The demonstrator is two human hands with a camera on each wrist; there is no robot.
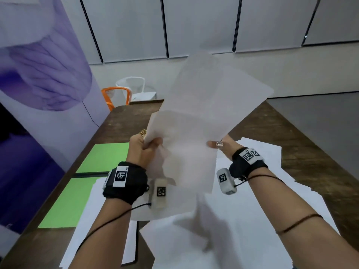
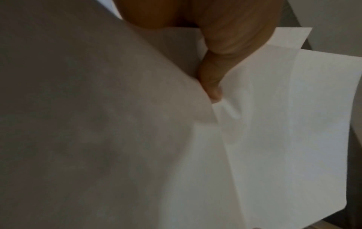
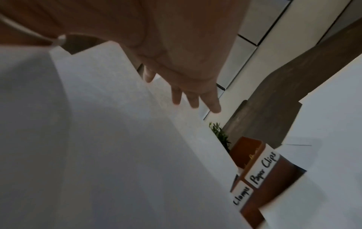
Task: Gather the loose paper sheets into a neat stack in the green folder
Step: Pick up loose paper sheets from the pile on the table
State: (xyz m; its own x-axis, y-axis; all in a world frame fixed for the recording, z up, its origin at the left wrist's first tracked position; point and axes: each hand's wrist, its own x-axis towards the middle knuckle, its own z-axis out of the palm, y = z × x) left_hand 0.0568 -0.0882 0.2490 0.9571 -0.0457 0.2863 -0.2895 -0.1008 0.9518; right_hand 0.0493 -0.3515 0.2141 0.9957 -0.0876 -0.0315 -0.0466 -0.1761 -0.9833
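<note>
While both hands hold them up at the centre of the head view, the held sheets (image 1: 196, 121) fan toward the upper right, at least two, their edges not aligned. The left hand (image 1: 142, 145) has thumb and fingers curled round their lower left corner; the right hand (image 1: 223, 144) pinches the right edge, thumb in front. Below, loose sheets (image 1: 252, 200) overlap across the lower right of the wooden table (image 1: 272, 125), too many layers to count, one hanging past the near edge. The green folder (image 1: 87, 181) lies open at the left by the table's left edge, two green panels, a sheet overlapping its right side. Bare wood stays free at the far end. Two chairs (image 1: 126, 90) stand beyond it.

From the left wrist, the thumb (image 2: 211, 77) presses into a crease between two sheets at upper centre.

From the right wrist, straight fingers (image 3: 194, 99) lie behind the paper's edge; a labelled organiser (image 3: 260, 170) shows at lower right, with two labels.
</note>
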